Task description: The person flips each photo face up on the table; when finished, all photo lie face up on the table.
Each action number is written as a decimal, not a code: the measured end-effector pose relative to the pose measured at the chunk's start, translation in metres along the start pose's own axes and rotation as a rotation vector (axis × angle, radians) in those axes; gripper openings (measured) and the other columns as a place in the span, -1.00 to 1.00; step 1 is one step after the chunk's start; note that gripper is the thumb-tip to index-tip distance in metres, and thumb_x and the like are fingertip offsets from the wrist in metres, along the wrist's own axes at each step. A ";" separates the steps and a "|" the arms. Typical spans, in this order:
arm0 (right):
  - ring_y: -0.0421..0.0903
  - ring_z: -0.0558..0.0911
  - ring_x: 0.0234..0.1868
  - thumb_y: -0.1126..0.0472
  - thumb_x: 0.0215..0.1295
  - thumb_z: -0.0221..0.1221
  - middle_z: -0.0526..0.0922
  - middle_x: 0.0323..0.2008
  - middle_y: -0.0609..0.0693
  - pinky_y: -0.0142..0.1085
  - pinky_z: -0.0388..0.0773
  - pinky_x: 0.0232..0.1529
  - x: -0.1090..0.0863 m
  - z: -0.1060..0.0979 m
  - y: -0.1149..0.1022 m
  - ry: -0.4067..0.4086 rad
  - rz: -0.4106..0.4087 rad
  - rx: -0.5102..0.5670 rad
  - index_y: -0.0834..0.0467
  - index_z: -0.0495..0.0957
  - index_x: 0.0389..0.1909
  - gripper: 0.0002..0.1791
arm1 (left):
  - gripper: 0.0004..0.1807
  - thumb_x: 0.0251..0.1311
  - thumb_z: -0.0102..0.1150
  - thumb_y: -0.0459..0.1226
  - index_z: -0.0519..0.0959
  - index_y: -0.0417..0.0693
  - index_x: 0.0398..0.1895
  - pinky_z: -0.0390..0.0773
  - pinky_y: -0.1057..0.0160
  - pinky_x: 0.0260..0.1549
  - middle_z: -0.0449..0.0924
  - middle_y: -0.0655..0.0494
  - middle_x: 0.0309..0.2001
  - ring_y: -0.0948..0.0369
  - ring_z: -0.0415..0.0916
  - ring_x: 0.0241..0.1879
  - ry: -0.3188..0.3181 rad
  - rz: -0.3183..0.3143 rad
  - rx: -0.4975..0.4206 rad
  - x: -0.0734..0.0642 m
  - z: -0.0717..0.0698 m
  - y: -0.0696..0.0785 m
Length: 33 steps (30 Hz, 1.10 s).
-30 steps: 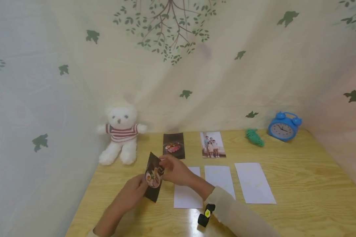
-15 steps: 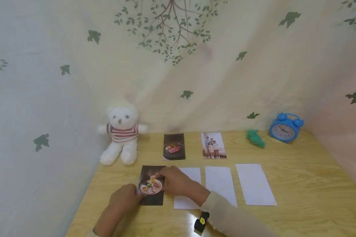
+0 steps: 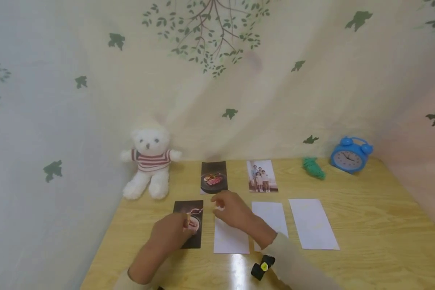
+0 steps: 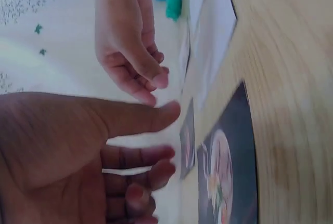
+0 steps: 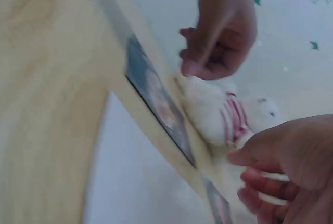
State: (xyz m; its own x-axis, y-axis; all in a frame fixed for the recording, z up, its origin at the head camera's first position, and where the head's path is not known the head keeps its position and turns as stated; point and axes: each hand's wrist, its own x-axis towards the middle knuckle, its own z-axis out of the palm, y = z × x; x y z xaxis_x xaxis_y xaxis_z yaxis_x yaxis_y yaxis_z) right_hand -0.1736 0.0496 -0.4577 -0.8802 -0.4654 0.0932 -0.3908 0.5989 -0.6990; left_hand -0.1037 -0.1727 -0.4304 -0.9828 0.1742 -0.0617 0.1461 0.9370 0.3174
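A dark photo card of a noodle bowl (image 3: 193, 242) lies flat on the wooden table (image 3: 369, 225), face up. My left hand (image 3: 168, 233) hovers over it with loosely bent fingers; in the left wrist view the thumb stands apart from the fingers and nothing is between them. To its right, my right hand (image 3: 233, 210) is above the leftmost white face-down card (image 3: 232, 241), partly covering it. The right wrist view shows that hand's fingers (image 5: 265, 187) relaxed and holding nothing. Behind lies another photo card, with a meat dish (image 3: 213, 178), face up.
A family photo card (image 3: 262, 177) lies at the back. Two more white cards, one in the middle (image 3: 270, 215) and one at right (image 3: 313, 223), complete the front row. A white teddy bear (image 3: 150, 165), green toy (image 3: 313, 168) and blue alarm clock (image 3: 351, 156) stand along the back.
Both hands held the noodle card tilted in the air, laid it flat left of the white cards, then let go. My right hand has moved right, my left hand slightly right over the card.
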 end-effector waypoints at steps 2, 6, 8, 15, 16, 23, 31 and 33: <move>-0.03 0.60 -0.19 0.24 0.22 0.49 0.67 -0.18 0.11 -0.14 0.59 -0.13 -0.005 -0.013 0.007 0.007 0.088 -0.068 0.25 0.72 0.02 -0.63 | -0.68 0.11 0.58 -0.09 0.58 -0.01 -0.37 0.42 0.19 -0.49 0.54 0.20 -0.46 0.26 0.41 -0.46 -0.051 0.111 -0.047 0.002 0.002 0.009; 0.11 0.66 -0.05 0.11 -0.05 0.66 0.71 -0.08 0.16 0.02 0.60 0.03 -0.016 -0.032 0.019 -0.019 0.243 -0.230 0.25 0.71 -0.01 -0.42 | -0.58 0.06 0.61 -0.16 0.69 -0.11 -0.07 0.53 0.25 -0.35 0.60 0.11 -0.25 0.30 0.45 -0.35 -0.148 0.298 -0.071 0.008 0.012 0.022; 0.17 0.66 0.05 0.08 -0.17 0.71 0.73 -0.03 0.18 0.10 0.59 0.12 -0.019 -0.037 0.024 -0.032 0.281 -0.282 0.26 0.70 -0.01 -0.32 | -0.56 0.03 0.62 -0.15 0.71 -0.07 -0.05 0.52 0.30 -0.36 0.58 0.12 -0.22 0.31 0.43 -0.35 -0.158 0.357 -0.032 0.010 0.019 0.026; 0.21 0.65 0.12 0.03 -0.16 0.71 0.75 0.04 0.19 0.14 0.57 0.20 -0.019 -0.037 0.039 -0.060 0.323 -0.306 0.28 0.70 0.05 -0.27 | -0.65 -0.02 0.64 -0.13 0.69 -0.01 -0.23 0.37 0.34 -0.47 0.47 0.16 -0.32 0.32 0.30 -0.41 -0.171 0.358 0.034 0.015 0.028 0.034; 0.22 0.65 0.14 0.03 -0.14 0.70 0.75 0.06 0.21 0.14 0.56 0.22 -0.019 -0.037 0.040 -0.057 0.325 -0.293 0.28 0.70 0.05 -0.28 | -0.65 -0.02 0.64 -0.13 0.70 -0.02 -0.22 0.37 0.33 -0.47 0.47 0.16 -0.32 0.32 0.30 -0.42 -0.169 0.351 0.040 0.016 0.028 0.034; 0.19 0.66 0.07 0.06 -0.16 0.71 0.74 -0.01 0.20 0.09 0.58 0.18 -0.011 -0.037 0.048 -0.048 0.306 -0.237 0.29 0.67 0.01 -0.29 | -0.56 -0.04 0.65 -0.13 0.75 -0.06 -0.08 0.42 0.31 -0.42 0.49 0.14 -0.30 0.30 0.33 -0.39 -0.173 0.322 0.029 0.020 0.027 0.033; -0.05 0.50 -0.34 0.28 -0.04 0.64 0.57 -0.37 0.05 -0.20 0.49 -0.29 -0.008 -0.037 0.053 0.007 0.258 -0.078 0.25 0.56 -0.14 -0.49 | -0.63 -0.07 0.66 -0.15 0.72 -0.06 -0.22 0.40 0.31 -0.42 0.46 0.16 -0.32 0.30 0.32 -0.39 -0.179 0.330 0.027 0.023 0.028 0.035; -0.08 0.49 -0.37 0.33 0.10 0.55 0.56 -0.39 0.04 -0.26 0.45 -0.33 -0.007 -0.037 0.055 0.032 0.254 -0.028 0.24 0.54 -0.18 -0.62 | -0.66 -0.03 0.65 -0.15 0.70 -0.08 -0.28 0.40 0.31 -0.43 0.46 0.15 -0.33 0.29 0.32 -0.40 -0.177 0.327 0.030 0.024 0.028 0.037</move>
State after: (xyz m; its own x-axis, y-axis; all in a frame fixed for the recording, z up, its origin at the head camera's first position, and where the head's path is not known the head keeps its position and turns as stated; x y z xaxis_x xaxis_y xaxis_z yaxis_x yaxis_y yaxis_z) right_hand -0.1986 0.1103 -0.4708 -0.9591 -0.2768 -0.0602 -0.1626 0.7120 -0.6831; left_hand -0.1189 -0.1257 -0.4468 -0.8493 0.5128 -0.1257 0.4547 0.8314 0.3195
